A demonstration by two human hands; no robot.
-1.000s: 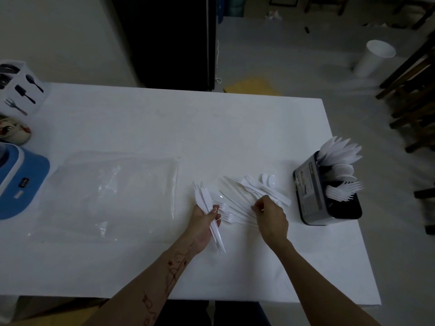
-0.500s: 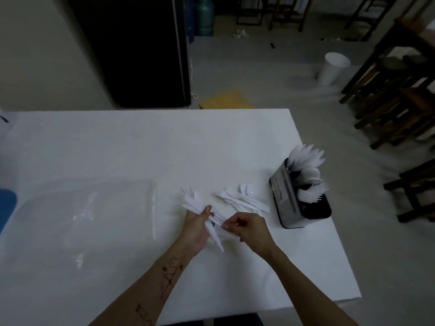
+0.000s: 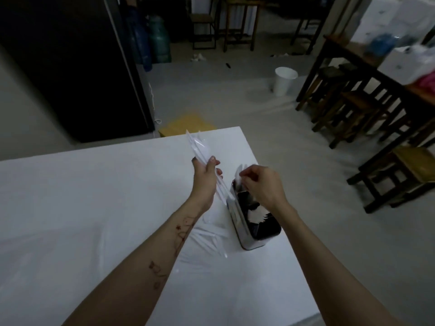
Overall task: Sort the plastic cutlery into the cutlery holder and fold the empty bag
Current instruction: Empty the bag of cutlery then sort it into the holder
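Note:
My left hand (image 3: pixel 205 177) is raised above the white table (image 3: pixel 82 208) and grips a bundle of white plastic knives (image 3: pixel 197 147), their tips pointing up and away. My right hand (image 3: pixel 261 184) hovers over the black cutlery holder (image 3: pixel 259 234) near the table's right edge, fingers pinched on a white utensil (image 3: pixel 240 171) at the holder's far compartment. White forks (image 3: pixel 257 216) stand in the holder's middle. Several loose white pieces of cutlery (image 3: pixel 207 238) lie on the table under my left forearm. The bag is out of view.
The table's right edge runs just past the holder. On the floor beyond are a yellow stool (image 3: pixel 188 125), a white bucket (image 3: pixel 283 81) and dark wooden stools and a table (image 3: pixel 353 95) to the right. A black cabinet (image 3: pixel 70 67) stands at the back left.
Both hands have lifted off the pile and moved right to the holder. The left hand carries the knives raised; the right now holds a piece over the holder. The view swung right, losing the bag.

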